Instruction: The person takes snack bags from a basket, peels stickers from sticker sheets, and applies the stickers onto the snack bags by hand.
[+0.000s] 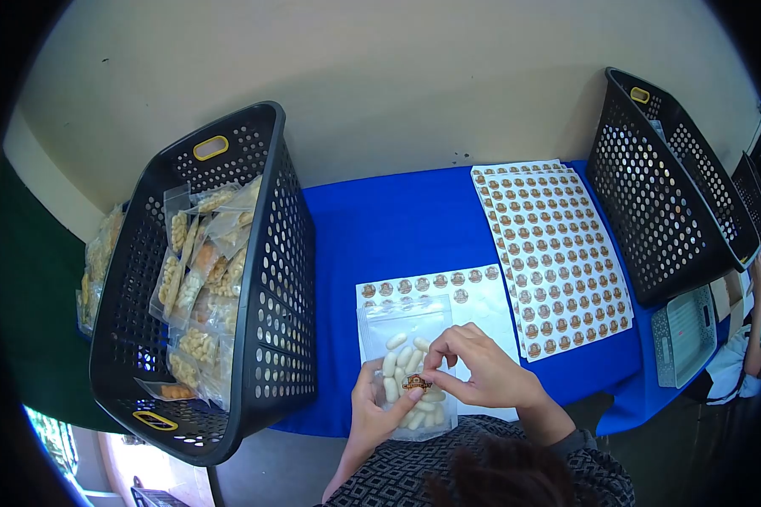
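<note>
A clear zip bag (406, 325) of white oblong pieces lies over a partly used sticker sheet (490, 317). Closed on the bag's left side is my left hand (380, 410), its thumb touching a round brown sticker (416, 384) on the bag's front. My right hand (482, 372) is pinched at the sticker's upper right edge, thumb and forefinger together. The sticker lies mostly against the bag.
A black basket (279, 279) at the left holds many filled bags (199, 346). Stacked sticker sheets (558, 253) lie on the blue cloth (389, 220). Another black basket (651, 203) and a grey tray (685, 338) stand right. A person's arm (757, 317) shows at far right.
</note>
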Action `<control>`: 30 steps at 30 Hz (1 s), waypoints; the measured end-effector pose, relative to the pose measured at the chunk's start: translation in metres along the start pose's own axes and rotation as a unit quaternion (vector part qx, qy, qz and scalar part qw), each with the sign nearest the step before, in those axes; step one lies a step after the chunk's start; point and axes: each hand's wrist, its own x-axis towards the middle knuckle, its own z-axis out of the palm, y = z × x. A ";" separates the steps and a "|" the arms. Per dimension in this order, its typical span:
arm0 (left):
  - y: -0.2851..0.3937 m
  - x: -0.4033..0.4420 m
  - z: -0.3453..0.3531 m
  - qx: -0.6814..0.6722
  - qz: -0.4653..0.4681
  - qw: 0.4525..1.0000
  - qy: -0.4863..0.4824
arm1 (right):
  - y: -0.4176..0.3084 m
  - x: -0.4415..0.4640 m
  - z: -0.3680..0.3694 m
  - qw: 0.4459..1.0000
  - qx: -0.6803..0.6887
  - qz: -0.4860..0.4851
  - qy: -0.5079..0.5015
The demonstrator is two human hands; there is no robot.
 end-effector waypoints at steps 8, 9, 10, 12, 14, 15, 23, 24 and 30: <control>-0.005 0.002 -0.001 -0.017 0.022 1.000 -0.001 | 0.003 -0.003 0.005 0.994 -0.049 -0.065 0.075; -0.004 0.002 -0.001 -0.014 0.020 1.000 -0.001 | 0.003 -0.004 0.005 0.994 -0.049 -0.066 0.075; -0.004 0.002 -0.002 -0.014 0.020 1.000 -0.001 | 0.003 -0.004 0.005 0.992 -0.056 -0.075 0.082; -0.005 0.002 -0.002 0.004 0.017 1.000 0.003 | 0.005 -0.004 0.006 0.990 -0.062 -0.084 0.090; -0.004 0.000 -0.002 -0.011 0.022 1.000 0.005 | 0.008 -0.004 0.010 0.974 -0.122 -0.119 0.153; -0.003 0.000 -0.002 -0.026 0.027 0.999 0.008 | 0.009 -0.005 0.011 0.974 -0.122 -0.118 0.153; 0.000 0.001 0.000 -0.036 0.071 0.996 0.037 | 0.015 -0.016 0.026 0.980 0.106 0.154 0.062; 0.001 0.001 0.001 -0.039 0.087 0.995 0.035 | 0.016 -0.016 0.029 0.980 0.085 0.178 0.007; -0.003 -0.003 -0.001 -0.064 0.038 0.996 0.054 | 0.017 -0.016 0.042 0.974 0.155 0.164 -0.002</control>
